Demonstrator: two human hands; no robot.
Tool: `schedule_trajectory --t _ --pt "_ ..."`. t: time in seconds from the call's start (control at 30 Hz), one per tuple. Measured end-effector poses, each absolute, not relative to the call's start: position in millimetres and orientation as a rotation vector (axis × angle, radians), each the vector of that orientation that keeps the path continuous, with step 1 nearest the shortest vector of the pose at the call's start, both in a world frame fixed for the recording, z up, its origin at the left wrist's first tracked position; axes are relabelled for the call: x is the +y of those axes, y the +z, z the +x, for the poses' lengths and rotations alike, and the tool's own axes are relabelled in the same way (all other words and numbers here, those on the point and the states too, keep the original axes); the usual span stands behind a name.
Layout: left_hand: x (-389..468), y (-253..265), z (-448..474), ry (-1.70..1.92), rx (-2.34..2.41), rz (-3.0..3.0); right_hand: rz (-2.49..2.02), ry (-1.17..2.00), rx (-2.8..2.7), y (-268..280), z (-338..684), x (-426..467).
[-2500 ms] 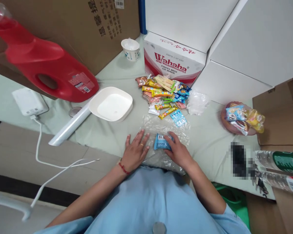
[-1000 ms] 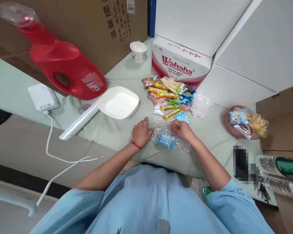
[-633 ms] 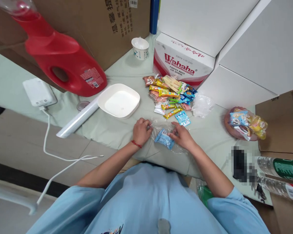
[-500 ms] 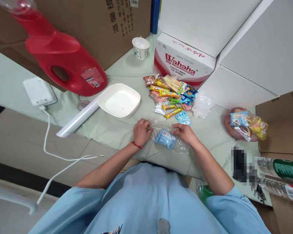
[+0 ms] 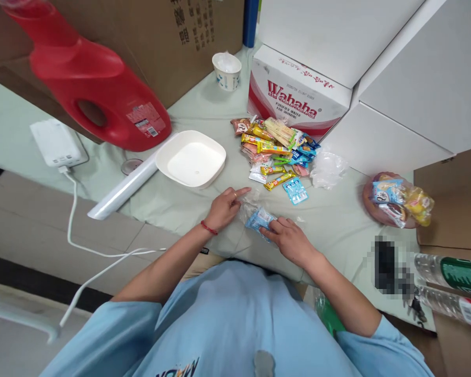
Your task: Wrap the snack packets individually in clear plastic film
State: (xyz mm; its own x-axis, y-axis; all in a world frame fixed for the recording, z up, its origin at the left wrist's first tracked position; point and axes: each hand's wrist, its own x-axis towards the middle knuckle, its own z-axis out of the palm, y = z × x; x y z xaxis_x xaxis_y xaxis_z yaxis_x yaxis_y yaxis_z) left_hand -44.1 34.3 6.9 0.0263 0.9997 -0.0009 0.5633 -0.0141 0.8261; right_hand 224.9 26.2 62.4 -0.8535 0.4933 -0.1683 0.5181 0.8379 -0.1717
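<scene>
A blue-wrapped snack packet (image 5: 259,219) lies in a thin clear plastic bag (image 5: 248,203) on the cloth near the front edge. My left hand (image 5: 223,210), with a red cord on its wrist, pinches the left end of that bag; its index finger points out to the right. From the right, my right hand (image 5: 292,240) has its fingers closed over the packet, hiding its right part and much of the bag. Just beyond my hands is a pile of wrapped snacks (image 5: 272,149), with a flat blue sachet (image 5: 295,190) at its near side.
A white dish (image 5: 190,158) and a roll of clear film (image 5: 121,187) stand left, by a large red jug (image 5: 98,94). Behind are a paper cup (image 5: 226,71) and a Wahaba-style white-red carton (image 5: 298,94). A pink bowl (image 5: 371,209) with snacks and plastic bottles (image 5: 432,267) sit right.
My right hand has left the bag's upper right edge and moved down and left onto the blue packet. My left hand has shifted slightly left, its index finger now extended.
</scene>
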Motion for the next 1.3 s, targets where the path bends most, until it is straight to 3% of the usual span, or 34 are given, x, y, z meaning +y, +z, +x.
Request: schedule_trajectory --t 0.3,0.73,1.03,1.17,1.3 --pt "41.5 6.4 -60.1 1.163 1.306 1.258 0.913 -0.534 2.941 44.1 228.7 24.7" --pt "42.2 16.4 -57.0 1.039 1.130 1.031 0.729 -0.462 2.902 52.1 218.4 31.2" --pt "9.8 12.7 -23.3 0.791 1.805 1.775 0.717 -0.446 2.922 48.9 218.1 30.2" --pt "-4.2 3.7 -28.9 0.667 2.048 1.839 0.842 -0.628 3.083 34.7 228.7 23.9" --pt "-6.3 3.0 -41.2 0.634 1.970 1.828 1.080 -0.842 3.243 18.2 237.0 13.9"
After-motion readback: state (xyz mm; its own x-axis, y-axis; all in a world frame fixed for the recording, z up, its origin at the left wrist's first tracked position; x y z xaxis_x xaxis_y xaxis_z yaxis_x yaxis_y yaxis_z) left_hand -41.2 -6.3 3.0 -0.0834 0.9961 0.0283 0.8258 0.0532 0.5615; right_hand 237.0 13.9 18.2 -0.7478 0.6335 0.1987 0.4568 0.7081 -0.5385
